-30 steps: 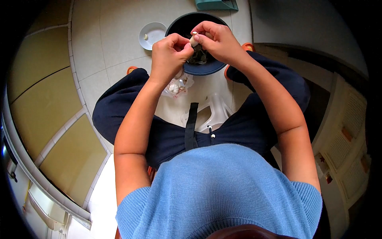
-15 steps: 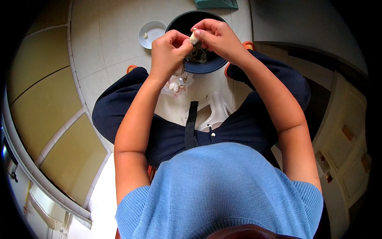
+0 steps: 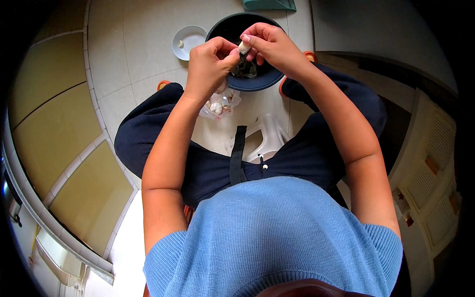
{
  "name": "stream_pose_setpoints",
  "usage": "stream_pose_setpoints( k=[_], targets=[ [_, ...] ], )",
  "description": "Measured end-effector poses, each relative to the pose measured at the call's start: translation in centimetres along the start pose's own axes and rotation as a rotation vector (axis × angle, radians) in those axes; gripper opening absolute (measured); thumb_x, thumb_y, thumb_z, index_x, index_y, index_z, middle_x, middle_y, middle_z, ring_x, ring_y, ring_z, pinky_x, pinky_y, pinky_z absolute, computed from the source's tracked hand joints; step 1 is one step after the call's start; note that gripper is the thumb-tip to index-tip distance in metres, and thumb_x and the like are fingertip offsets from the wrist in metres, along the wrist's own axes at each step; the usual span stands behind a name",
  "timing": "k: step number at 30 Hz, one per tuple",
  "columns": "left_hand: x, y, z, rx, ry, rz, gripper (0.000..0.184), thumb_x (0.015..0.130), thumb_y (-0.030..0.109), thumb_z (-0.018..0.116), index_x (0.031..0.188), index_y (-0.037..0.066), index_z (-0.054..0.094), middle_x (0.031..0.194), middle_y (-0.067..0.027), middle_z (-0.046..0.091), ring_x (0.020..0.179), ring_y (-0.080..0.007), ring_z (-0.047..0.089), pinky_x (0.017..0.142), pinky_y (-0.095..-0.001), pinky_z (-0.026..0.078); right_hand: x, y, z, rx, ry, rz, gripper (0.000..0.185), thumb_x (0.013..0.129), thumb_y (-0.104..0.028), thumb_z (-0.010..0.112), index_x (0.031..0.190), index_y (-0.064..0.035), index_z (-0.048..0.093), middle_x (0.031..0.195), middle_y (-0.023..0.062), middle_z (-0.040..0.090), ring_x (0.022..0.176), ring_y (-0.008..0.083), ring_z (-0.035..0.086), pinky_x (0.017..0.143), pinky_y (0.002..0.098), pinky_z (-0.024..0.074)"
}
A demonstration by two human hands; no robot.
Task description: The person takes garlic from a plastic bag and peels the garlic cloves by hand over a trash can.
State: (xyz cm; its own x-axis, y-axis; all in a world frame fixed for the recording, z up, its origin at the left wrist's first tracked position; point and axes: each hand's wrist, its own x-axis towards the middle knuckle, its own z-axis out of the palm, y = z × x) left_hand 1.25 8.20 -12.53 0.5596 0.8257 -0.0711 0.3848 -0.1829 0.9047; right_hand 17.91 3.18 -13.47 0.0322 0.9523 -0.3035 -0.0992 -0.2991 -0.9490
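Observation:
A pale garlic clove (image 3: 243, 48) is held over a dark round tub (image 3: 256, 84). My right hand (image 3: 273, 49) grips the clove between thumb and forefinger, the other fingers curled loosely below. My left hand (image 3: 209, 64) pinches at the clove's lower left side, thumb and forefinger together; whether a bit of skin is between them is too small to tell. Dark scraps (image 3: 245, 69) lie in the tub beneath both hands. To the left a white plate (image 3: 194, 32) bears one small clove (image 3: 181, 44). A clear plastic bag with garlic bulbs (image 3: 216, 107) sits below my left wrist.
A white plastic stool (image 3: 271, 134) stands between my knees. Orange footwear (image 3: 310, 56) shows on both sides of the tub. A teal dustpan-like object (image 3: 269, 5) lies at the top. Yellowish cabinet panels (image 3: 91, 198) line the left, and a grey surface (image 3: 381, 39) the right.
The clove has tilted and shifted slightly right, with my right fingertips moving along it. My left hand stays almost in place, still pinching close to it.

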Motion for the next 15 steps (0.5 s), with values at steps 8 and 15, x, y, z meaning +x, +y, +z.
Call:
stream_pose_setpoints(
  k=[8,15],
  targets=[
    [-0.17,0.23,0.27,0.078,-0.005,-0.022,0.012,0.072,0.009,0.064,0.070,-0.002,0.059,0.064,-0.0080,0.063,0.057,-0.0120,0.059,0.056,-0.0250,0.047,-0.08,0.05,0.10,-0.045,-0.014,0.024,0.021,0.087,-0.019,0.059,0.096,0.0004,0.059,0.079,0.0054,0.062,0.062,0.0088,0.058,0.049,0.0210,0.0454],
    [-0.30,-0.08,0.31,0.006,-0.053,-0.058,0.011,0.079,0.009,0.062,0.075,0.000,0.056,0.064,0.0011,0.056,0.059,-0.0050,0.050,0.055,-0.0199,0.041,-0.21,-0.22,0.09,0.076,-0.125,0.049,0.026,0.083,-0.018,0.065,0.099,0.0013,0.061,0.080,0.0049,0.062,0.066,0.0087,0.059,0.054,0.0202,0.0452]
  ],
)
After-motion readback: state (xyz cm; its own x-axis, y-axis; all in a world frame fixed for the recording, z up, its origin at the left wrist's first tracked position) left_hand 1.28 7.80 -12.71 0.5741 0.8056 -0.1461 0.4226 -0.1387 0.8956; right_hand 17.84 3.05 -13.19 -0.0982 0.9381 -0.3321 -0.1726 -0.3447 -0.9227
